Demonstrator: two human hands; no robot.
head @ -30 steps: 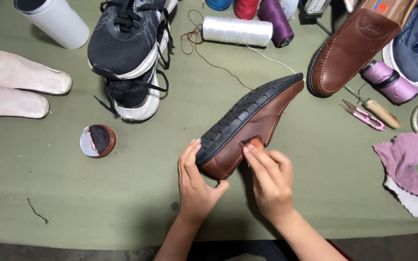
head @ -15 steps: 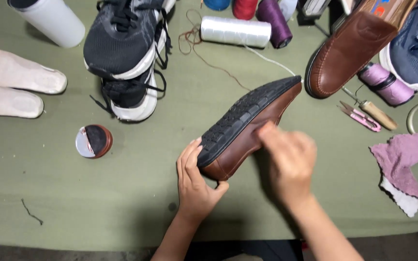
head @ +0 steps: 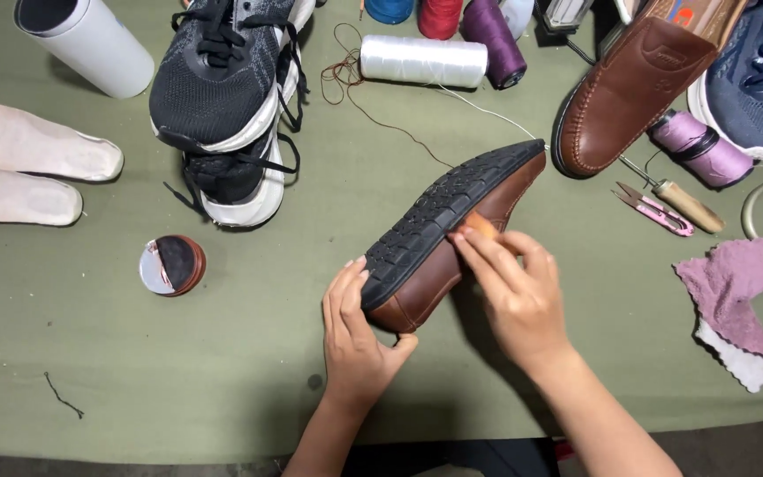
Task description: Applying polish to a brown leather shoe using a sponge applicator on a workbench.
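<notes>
A brown leather loafer (head: 452, 234) is held tipped on its side at centre of a green cloth-covered table (head: 178, 380), black treaded sole turned up and to the left, toe pointing far-right. The near end of the shoe is gripped by the left hand (head: 359, 331), fingers laid on the sole's edge & thumb hooked under the leather. A small orange-brown object (head: 480, 224), prob. a pad or block, is pinched in the fingertips of the right hand (head: 514, 291) and pressed against the loafer's side just below the sole. A matching loafer (head: 633, 84) is seen upright at far right, w/ a purple thread spool (head: 704, 146), a wooden-handled awl (head: 677, 199) and pink snips (head: 655, 210) close by. A black sneaker (head: 222, 97) sits far left of centre, a round open tin (head: 172, 265) near it, two pale insoles (head: 28, 163) at the left edge, a white thread spool (head: 423, 60) at far centre.
</notes>
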